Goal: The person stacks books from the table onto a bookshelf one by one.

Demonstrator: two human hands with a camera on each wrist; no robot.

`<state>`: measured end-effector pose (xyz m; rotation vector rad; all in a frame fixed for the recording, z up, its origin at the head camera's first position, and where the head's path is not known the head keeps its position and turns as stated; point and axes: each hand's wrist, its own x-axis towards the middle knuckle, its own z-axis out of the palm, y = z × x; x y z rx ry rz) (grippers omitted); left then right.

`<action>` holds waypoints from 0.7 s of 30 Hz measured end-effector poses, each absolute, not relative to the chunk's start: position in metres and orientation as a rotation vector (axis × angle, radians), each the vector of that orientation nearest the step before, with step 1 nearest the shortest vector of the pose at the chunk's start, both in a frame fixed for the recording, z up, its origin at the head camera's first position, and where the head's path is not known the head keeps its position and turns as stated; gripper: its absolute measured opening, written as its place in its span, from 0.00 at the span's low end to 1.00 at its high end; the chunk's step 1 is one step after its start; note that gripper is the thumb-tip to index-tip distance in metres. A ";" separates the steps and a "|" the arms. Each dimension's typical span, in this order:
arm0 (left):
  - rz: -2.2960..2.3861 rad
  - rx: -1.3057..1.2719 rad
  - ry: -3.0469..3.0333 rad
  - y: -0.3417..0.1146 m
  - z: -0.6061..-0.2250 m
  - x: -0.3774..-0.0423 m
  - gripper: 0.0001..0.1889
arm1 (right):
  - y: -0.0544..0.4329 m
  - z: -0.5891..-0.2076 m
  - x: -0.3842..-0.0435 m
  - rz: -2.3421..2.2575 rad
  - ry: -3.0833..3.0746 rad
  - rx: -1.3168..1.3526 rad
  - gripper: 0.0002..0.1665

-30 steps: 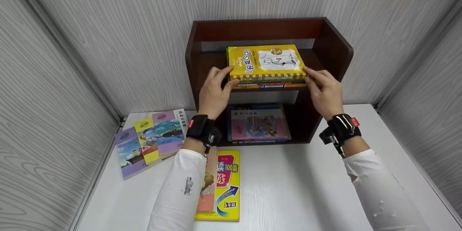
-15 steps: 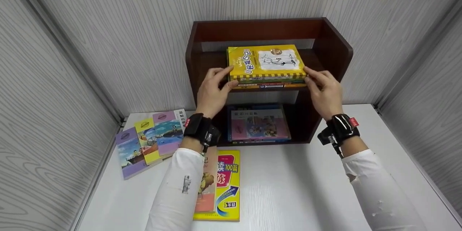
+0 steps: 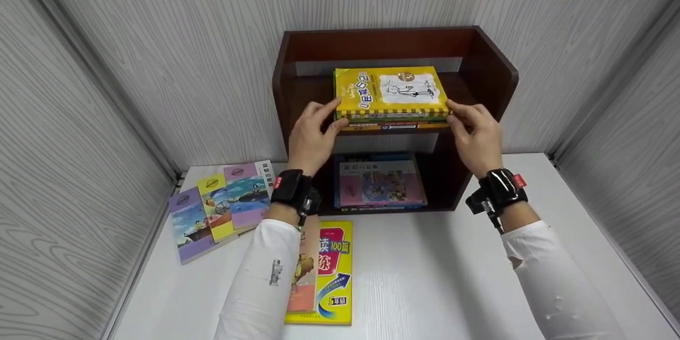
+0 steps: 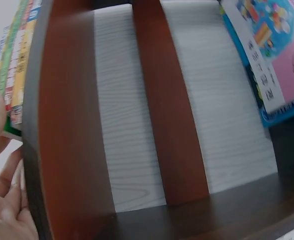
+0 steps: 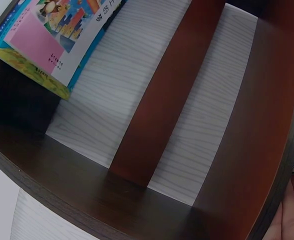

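Observation:
On the upper shelf of a dark brown bookshelf (image 3: 281, 58) lies a stack of books (image 3: 394, 115), with a yellow comic-style book (image 3: 356, 78) on top. My left hand (image 3: 311, 138) grips the stack's front left corner, index finger at the top book and thumb lower on the spines. My right hand (image 3: 479, 135) holds the front right corner in the same way. In the left wrist view, several colourful spines (image 4: 18, 65) show beside my thumb. At the right wrist view's edge, only part of my fingers (image 5: 292, 215) appears below a book corner.
Books with a pink cover (image 3: 380, 183) on top lie on the lower shelf. To the left, three overlapping books (image 3: 245, 216) lie fanned on the white table (image 3: 414, 281). A yellow workbook (image 3: 340, 271) and a pinkish book (image 3: 306, 289) lie partly beneath my left forearm.

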<state>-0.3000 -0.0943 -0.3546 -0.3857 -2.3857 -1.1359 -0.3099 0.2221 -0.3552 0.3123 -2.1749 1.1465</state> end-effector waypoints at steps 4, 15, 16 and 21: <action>-1.041 -0.414 -2.329 -0.094 -0.360 -0.301 0.26 | 0.221 -0.355 -0.309 1.130 -2.183 0.322 0.18; -0.962 -0.401 -2.325 -0.092 -0.362 -0.301 0.25 | 0.220 -0.357 -0.310 1.089 -2.183 0.329 0.18; -0.978 -0.403 -2.327 -0.092 -0.362 -0.301 0.26 | 0.220 -0.358 -0.310 1.085 -2.184 0.331 0.18; -1.041 -0.398 -2.359 -0.091 -0.361 -0.299 0.30 | 0.225 -0.364 -0.306 1.046 -2.228 0.379 0.27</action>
